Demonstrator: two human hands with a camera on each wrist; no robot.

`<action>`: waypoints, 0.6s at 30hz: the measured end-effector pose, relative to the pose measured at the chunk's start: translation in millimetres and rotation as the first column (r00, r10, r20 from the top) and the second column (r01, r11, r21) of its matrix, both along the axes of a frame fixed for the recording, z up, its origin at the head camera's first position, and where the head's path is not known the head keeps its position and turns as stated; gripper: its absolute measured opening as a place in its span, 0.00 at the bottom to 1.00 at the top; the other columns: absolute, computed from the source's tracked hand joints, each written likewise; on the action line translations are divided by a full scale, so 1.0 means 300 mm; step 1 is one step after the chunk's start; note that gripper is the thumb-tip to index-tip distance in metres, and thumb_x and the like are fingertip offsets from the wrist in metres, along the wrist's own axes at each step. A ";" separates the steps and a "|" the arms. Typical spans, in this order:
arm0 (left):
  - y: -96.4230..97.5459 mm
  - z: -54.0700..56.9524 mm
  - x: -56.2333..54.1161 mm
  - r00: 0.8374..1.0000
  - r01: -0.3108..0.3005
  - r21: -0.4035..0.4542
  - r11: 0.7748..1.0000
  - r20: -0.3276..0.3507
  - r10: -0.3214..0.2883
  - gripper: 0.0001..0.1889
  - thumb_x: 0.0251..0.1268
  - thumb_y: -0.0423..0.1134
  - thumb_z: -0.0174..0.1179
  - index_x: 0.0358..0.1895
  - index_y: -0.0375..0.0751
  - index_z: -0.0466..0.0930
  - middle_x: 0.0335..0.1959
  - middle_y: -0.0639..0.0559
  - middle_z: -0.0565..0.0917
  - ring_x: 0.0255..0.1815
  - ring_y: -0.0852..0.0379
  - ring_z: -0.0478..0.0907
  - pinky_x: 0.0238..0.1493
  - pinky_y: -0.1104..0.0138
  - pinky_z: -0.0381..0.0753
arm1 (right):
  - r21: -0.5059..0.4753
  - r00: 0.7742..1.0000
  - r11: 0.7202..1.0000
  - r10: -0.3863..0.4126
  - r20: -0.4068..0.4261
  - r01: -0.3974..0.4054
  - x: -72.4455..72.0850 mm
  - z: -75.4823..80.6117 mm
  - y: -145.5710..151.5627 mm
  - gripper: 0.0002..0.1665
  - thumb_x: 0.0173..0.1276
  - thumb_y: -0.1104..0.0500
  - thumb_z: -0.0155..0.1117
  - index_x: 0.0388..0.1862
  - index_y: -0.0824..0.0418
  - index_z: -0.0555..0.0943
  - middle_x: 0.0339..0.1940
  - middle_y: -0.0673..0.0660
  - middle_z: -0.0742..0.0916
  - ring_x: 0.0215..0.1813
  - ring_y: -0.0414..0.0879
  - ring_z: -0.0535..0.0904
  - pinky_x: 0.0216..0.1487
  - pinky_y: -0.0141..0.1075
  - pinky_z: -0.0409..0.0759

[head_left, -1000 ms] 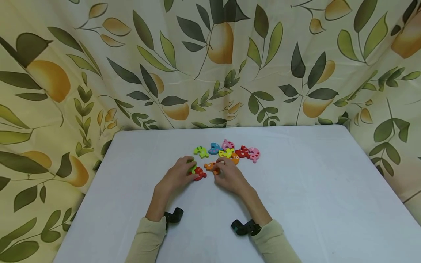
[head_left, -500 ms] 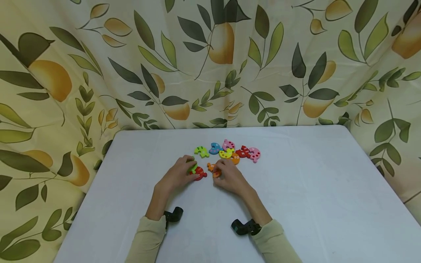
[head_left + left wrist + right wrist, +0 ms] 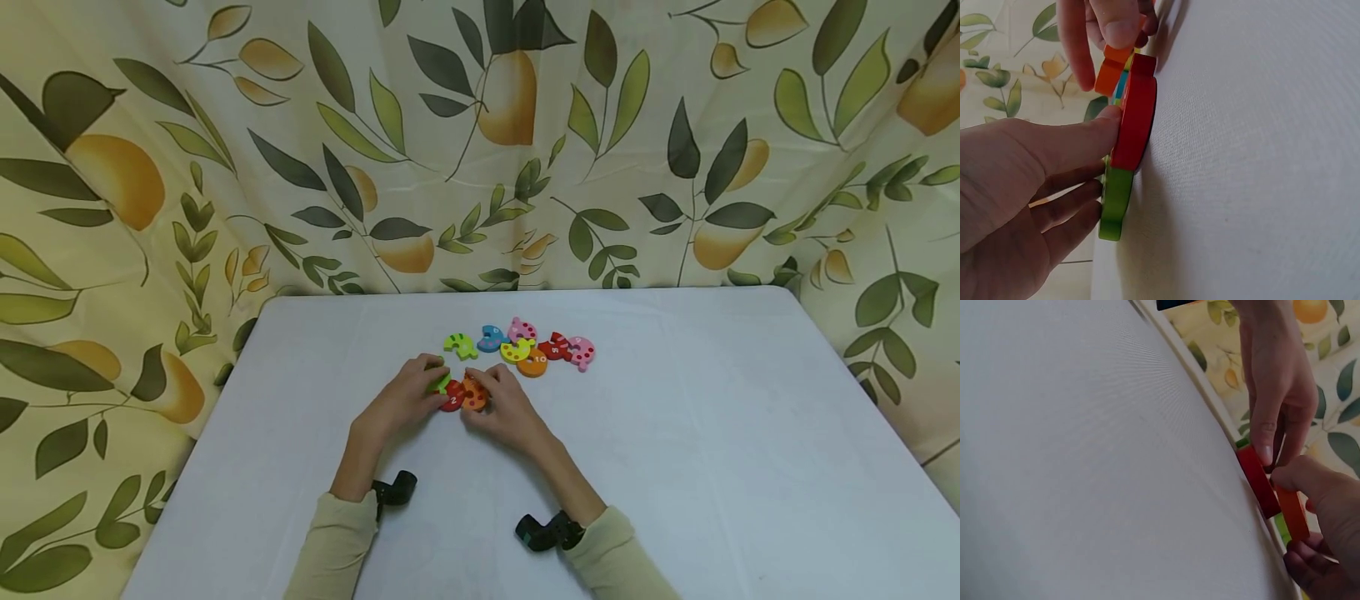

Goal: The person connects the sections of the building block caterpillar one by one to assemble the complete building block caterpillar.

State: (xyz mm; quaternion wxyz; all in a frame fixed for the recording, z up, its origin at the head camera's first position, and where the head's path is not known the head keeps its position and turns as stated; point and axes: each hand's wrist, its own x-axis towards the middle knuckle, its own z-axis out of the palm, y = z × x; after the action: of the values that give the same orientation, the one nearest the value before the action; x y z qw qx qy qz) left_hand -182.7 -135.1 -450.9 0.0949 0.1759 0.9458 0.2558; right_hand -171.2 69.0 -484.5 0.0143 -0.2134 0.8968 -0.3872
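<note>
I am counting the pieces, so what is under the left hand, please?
Partly under the left hand are a green piece and a red piece marked 2. In the head view, the hand covers part of each; anything else beneath it cannot be seen.

Numerals, head view. White "2" on the upper face of the nearer red piece (image 3: 452,395), close to its near edge. White "10" on the orange piece (image 3: 532,363) in the farther group. Farther red piece (image 3: 556,347): one small white digit, 5 or 8, cannot tell which. Blue piece (image 3: 491,339): pale mark, too small to read.
</note>
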 end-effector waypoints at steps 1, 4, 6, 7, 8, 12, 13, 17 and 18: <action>0.000 0.002 0.001 1.000 -0.002 0.002 1.000 0.002 0.002 0.27 0.65 0.41 0.63 0.65 0.38 0.73 0.68 0.45 0.70 0.71 0.47 0.64 0.71 0.54 0.68 | -0.008 1.000 1.000 -0.004 0.001 0.004 0.000 -0.001 0.000 0.37 0.58 0.53 0.71 0.67 0.58 0.74 0.45 0.55 0.75 0.44 0.42 0.67 0.40 0.30 0.70; -0.001 0.003 0.002 1.000 -0.004 0.008 1.000 0.005 0.004 0.26 0.65 0.41 0.63 0.65 0.38 0.73 0.68 0.45 0.70 0.71 0.46 0.64 0.71 0.54 0.68 | -0.017 1.000 1.000 -0.018 0.017 0.018 -0.001 -0.003 -0.001 0.36 0.58 0.53 0.71 0.67 0.57 0.74 0.45 0.55 0.74 0.45 0.42 0.67 0.39 0.29 0.70; -0.001 0.003 0.002 1.000 -0.005 0.013 1.000 0.008 0.005 0.26 0.65 0.41 0.63 0.65 0.38 0.73 0.67 0.45 0.70 0.70 0.46 0.65 0.71 0.54 0.68 | -0.022 0.999 0.999 -0.029 0.025 0.030 0.000 -0.002 -0.003 0.36 0.59 0.52 0.71 0.67 0.58 0.74 0.44 0.55 0.74 0.45 0.43 0.66 0.39 0.30 0.69; -0.002 0.001 0.001 1.000 -0.007 0.014 1.000 0.010 0.007 0.26 0.65 0.41 0.63 0.65 0.38 0.73 0.67 0.45 0.70 0.70 0.46 0.65 0.71 0.54 0.68 | -0.019 0.999 0.999 -0.037 0.028 0.037 0.001 -0.001 -0.003 0.37 0.59 0.52 0.71 0.67 0.59 0.74 0.44 0.55 0.73 0.45 0.43 0.66 0.39 0.30 0.69; -0.002 0.000 0.001 1.000 -0.006 0.015 1.000 0.008 0.006 0.26 0.65 0.41 0.63 0.65 0.38 0.73 0.67 0.45 0.70 0.70 0.46 0.65 0.71 0.53 0.68 | -0.015 0.998 0.999 -0.046 0.032 0.047 0.002 0.000 -0.004 0.38 0.59 0.51 0.71 0.67 0.60 0.73 0.44 0.55 0.73 0.44 0.43 0.66 0.38 0.30 0.68; -0.001 -0.002 0.000 1.000 -0.011 0.013 1.000 0.012 0.010 0.26 0.64 0.41 0.64 0.65 0.38 0.73 0.67 0.45 0.70 0.69 0.46 0.65 0.70 0.53 0.69 | 0.001 0.996 0.996 -0.085 0.030 0.085 0.007 0.005 -0.009 0.40 0.60 0.49 0.71 0.68 0.64 0.72 0.44 0.55 0.74 0.43 0.42 0.66 0.37 0.29 0.67; -0.001 -0.002 0.000 1.000 -0.011 0.014 1.000 0.010 0.011 0.26 0.64 0.41 0.64 0.65 0.38 0.74 0.67 0.45 0.70 0.69 0.46 0.66 0.70 0.53 0.69 | 0.005 0.995 0.996 -0.093 0.029 0.092 0.008 0.006 -0.010 0.40 0.59 0.49 0.71 0.67 0.65 0.72 0.44 0.55 0.74 0.43 0.42 0.66 0.36 0.29 0.67; 0.001 0.000 -0.001 1.000 -0.012 0.017 1.000 0.011 0.012 0.26 0.64 0.41 0.64 0.65 0.38 0.74 0.67 0.45 0.70 0.70 0.46 0.66 0.71 0.53 0.68 | 0.011 0.991 0.992 -0.124 0.045 0.123 0.012 0.010 -0.014 0.38 0.59 0.49 0.72 0.64 0.66 0.75 0.44 0.56 0.74 0.43 0.43 0.67 0.37 0.30 0.67; 0.002 0.001 0.000 1.000 -0.010 0.020 1.000 0.006 0.010 0.26 0.64 0.41 0.64 0.65 0.38 0.74 0.67 0.45 0.71 0.69 0.46 0.66 0.70 0.53 0.68 | 0.013 0.990 0.991 -0.133 0.052 0.133 0.012 0.011 -0.015 0.37 0.58 0.49 0.72 0.63 0.66 0.76 0.44 0.56 0.74 0.43 0.43 0.68 0.38 0.30 0.68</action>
State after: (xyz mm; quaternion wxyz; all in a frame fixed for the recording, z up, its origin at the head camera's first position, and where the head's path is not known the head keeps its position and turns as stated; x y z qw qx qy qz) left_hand -182.8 -134.6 -450.6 0.0947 0.1712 0.9438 0.2663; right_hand -167.5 64.4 -481.2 0.0133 -0.1428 0.9102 -0.3885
